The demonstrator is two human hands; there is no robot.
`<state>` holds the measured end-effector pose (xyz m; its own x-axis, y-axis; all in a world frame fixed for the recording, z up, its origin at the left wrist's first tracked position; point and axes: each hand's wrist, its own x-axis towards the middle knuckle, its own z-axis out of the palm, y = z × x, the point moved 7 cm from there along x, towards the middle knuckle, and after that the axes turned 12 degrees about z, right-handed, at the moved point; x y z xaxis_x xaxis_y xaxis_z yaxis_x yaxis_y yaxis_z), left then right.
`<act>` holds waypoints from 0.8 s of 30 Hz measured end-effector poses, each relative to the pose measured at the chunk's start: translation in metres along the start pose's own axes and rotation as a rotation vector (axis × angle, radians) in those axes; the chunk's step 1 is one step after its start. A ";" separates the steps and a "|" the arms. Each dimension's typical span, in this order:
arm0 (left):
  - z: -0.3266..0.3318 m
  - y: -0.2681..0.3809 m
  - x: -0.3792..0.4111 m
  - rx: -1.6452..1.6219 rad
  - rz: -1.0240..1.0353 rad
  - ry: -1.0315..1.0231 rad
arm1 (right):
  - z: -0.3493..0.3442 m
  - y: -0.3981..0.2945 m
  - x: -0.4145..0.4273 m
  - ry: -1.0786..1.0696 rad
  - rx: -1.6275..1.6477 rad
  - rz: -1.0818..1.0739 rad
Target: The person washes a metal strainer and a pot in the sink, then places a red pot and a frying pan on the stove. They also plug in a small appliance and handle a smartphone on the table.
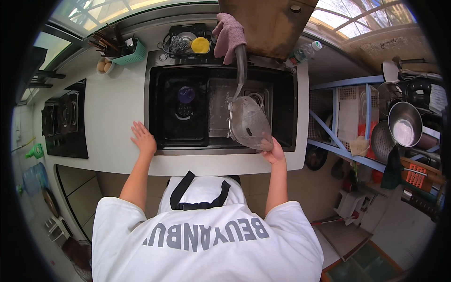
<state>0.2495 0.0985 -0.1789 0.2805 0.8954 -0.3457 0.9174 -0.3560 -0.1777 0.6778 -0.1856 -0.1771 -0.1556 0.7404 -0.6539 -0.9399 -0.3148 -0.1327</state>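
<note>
My right hand (274,152) grips the end of a translucent grey strainer basket (250,121) with a dark oval slot in it. The basket is tipped on its side over the sink's right part (222,109). Water from the grey faucet (241,65) splashes at its rim. Flat on the white countertop (114,116), just left of the sink, rests my left hand (144,137), fingers apart and holding nothing. A round purple item (186,94) lies in the black left basin (165,116), near its drain.
A pink cloth (229,37) drapes over the faucet. Behind the sink stands a caddy with steel wool (179,45) and a yellow sponge (201,45). A plastic bottle (304,53) and wooden board (266,28) are at back right. A green utensil holder (132,54) stands beside a bowl of eggs (104,66).
</note>
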 end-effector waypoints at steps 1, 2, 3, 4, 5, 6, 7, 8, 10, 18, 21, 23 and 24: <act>0.003 -0.002 -0.001 0.001 0.000 0.002 | 0.004 -0.007 0.000 -0.025 0.013 -0.017; 0.005 -0.004 -0.002 0.002 0.000 0.004 | -0.013 -0.011 -0.001 0.218 0.176 -0.046; 0.004 -0.002 0.000 0.001 0.007 0.011 | -0.023 -0.016 -0.001 0.287 0.089 -0.047; 0.003 0.000 0.001 -0.001 0.012 0.017 | -0.037 -0.023 -0.001 0.357 0.001 -0.045; 0.002 0.002 0.002 -0.003 0.016 0.022 | -0.050 -0.029 -0.001 0.428 -0.087 -0.042; 0.005 -0.002 -0.001 0.004 0.004 0.017 | -0.035 -0.033 -0.001 0.610 -0.356 0.011; 0.006 -0.002 0.000 0.006 0.004 0.017 | -0.029 -0.035 0.001 0.644 -0.422 0.025; 0.006 -0.001 0.001 0.007 0.004 0.016 | -0.024 -0.038 0.001 0.679 -0.489 0.040; 0.004 0.000 0.002 0.026 0.001 0.003 | -0.036 -0.043 0.003 0.665 -0.451 0.001; 0.005 0.000 0.002 0.038 0.008 -0.024 | -0.026 -0.052 0.014 0.806 -0.848 -0.190; 0.004 0.001 0.003 0.041 0.013 -0.028 | 0.022 -0.083 -0.007 0.982 -1.481 -0.630; 0.003 0.000 -0.001 0.039 0.011 -0.043 | 0.079 -0.095 -0.026 1.055 -1.938 -0.881; 0.001 0.001 0.001 0.044 0.016 -0.044 | 0.093 -0.104 -0.032 1.011 -2.032 -0.994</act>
<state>0.2503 0.0983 -0.1804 0.2815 0.8773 -0.3886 0.8993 -0.3825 -0.2120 0.7524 -0.1218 -0.0729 0.6275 0.7732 0.0918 0.7579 -0.5795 -0.2995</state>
